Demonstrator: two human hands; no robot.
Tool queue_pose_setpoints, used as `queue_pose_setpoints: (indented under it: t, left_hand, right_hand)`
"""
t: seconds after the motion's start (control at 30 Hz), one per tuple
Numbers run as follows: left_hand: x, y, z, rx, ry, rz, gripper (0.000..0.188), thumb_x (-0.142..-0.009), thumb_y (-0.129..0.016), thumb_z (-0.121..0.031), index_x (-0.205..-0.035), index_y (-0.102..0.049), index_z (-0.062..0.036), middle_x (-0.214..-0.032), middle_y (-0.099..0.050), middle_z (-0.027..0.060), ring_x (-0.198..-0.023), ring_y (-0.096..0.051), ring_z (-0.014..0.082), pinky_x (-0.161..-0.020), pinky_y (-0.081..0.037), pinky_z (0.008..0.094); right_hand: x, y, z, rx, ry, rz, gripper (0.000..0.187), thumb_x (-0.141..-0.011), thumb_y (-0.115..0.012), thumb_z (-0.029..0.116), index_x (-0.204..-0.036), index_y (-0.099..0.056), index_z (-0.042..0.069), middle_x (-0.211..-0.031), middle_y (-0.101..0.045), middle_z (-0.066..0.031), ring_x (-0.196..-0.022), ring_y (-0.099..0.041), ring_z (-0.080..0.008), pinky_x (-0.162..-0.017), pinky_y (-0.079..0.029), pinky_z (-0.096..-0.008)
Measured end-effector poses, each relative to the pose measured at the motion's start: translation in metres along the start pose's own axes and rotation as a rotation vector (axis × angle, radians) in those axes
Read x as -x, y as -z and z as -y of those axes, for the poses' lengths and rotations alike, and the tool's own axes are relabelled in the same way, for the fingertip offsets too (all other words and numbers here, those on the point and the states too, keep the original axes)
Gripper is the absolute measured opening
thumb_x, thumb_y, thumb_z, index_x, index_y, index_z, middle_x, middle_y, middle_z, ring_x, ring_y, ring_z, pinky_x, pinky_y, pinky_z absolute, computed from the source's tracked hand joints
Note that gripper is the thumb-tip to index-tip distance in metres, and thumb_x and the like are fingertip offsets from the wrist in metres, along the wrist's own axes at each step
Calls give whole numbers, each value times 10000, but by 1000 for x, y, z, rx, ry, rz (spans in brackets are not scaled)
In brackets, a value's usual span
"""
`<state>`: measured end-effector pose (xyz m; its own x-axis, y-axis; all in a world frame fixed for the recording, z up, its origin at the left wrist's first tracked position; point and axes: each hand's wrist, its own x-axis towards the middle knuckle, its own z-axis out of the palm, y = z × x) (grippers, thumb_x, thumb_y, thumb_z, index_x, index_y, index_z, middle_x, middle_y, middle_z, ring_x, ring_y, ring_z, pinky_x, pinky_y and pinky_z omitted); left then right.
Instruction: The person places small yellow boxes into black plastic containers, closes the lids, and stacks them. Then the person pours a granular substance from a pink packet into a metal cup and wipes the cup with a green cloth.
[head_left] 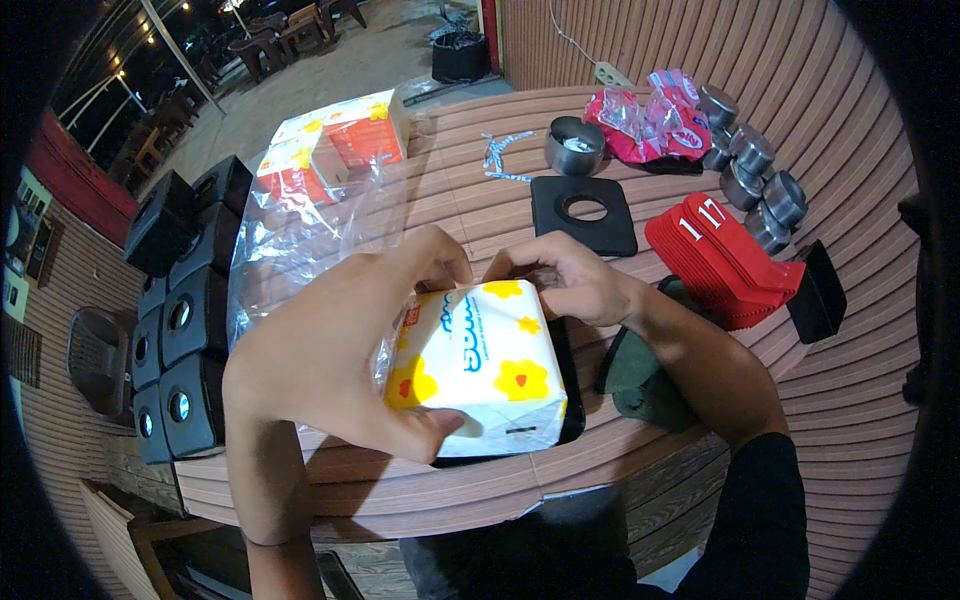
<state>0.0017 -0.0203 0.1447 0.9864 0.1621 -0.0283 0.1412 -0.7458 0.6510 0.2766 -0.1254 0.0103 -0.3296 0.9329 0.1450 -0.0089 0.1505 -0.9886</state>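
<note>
A white tissue pack (478,365) printed with yellow flowers lies near the front of the table. My left hand (340,345) wraps round its left side, thumb on the near face and fingers curled at the far edge. At the far right corner my right hand (568,280) has its fingers bent against the wrapper; their tips are partly hidden. Beneath the pack, a flat black piece (573,385) shows along its right and near edges. A black square lid (622,228) with a round hole lies beyond my right hand. Next to my right forearm is a dark green cloth (645,380).
Clear plastic wrap (300,240) and more tissue packs (372,135) lie at the far left. Black boxes (192,320) with round holes are stacked at the left edge. Red plates (715,262), metal tins (750,150), a metal bowl (574,147) and pink packaging (660,125) occupy the right.
</note>
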Motion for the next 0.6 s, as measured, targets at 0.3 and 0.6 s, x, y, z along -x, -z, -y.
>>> queue_pose_setpoints:
  t: [0.3,0.6]
  left_hand:
    - [0,8,1,24,-188,-8,1129,-523,-924,-317,-1532,-536,7,-1442,-582,195,-1375,-576,355,-1154,-478,462]
    - [3,-20,-26,-70,-89,151,933,-633,-849,-50,-1531,-632,-179,-1596,-441,239,-1517,-458,470,-1273,-391,483]
  right_hand:
    - [-2,10,-2,54,-8,-118,344,-1011,-853,238,-1199,-799,-45,-1086,-826,-70,-984,-740,-110,-914,-604,-313]
    - [-4,3,0,212,14,-110,234,-1049,-810,208,-1161,-857,8,-1030,-853,-54,-953,-729,-79,-867,-583,-274]
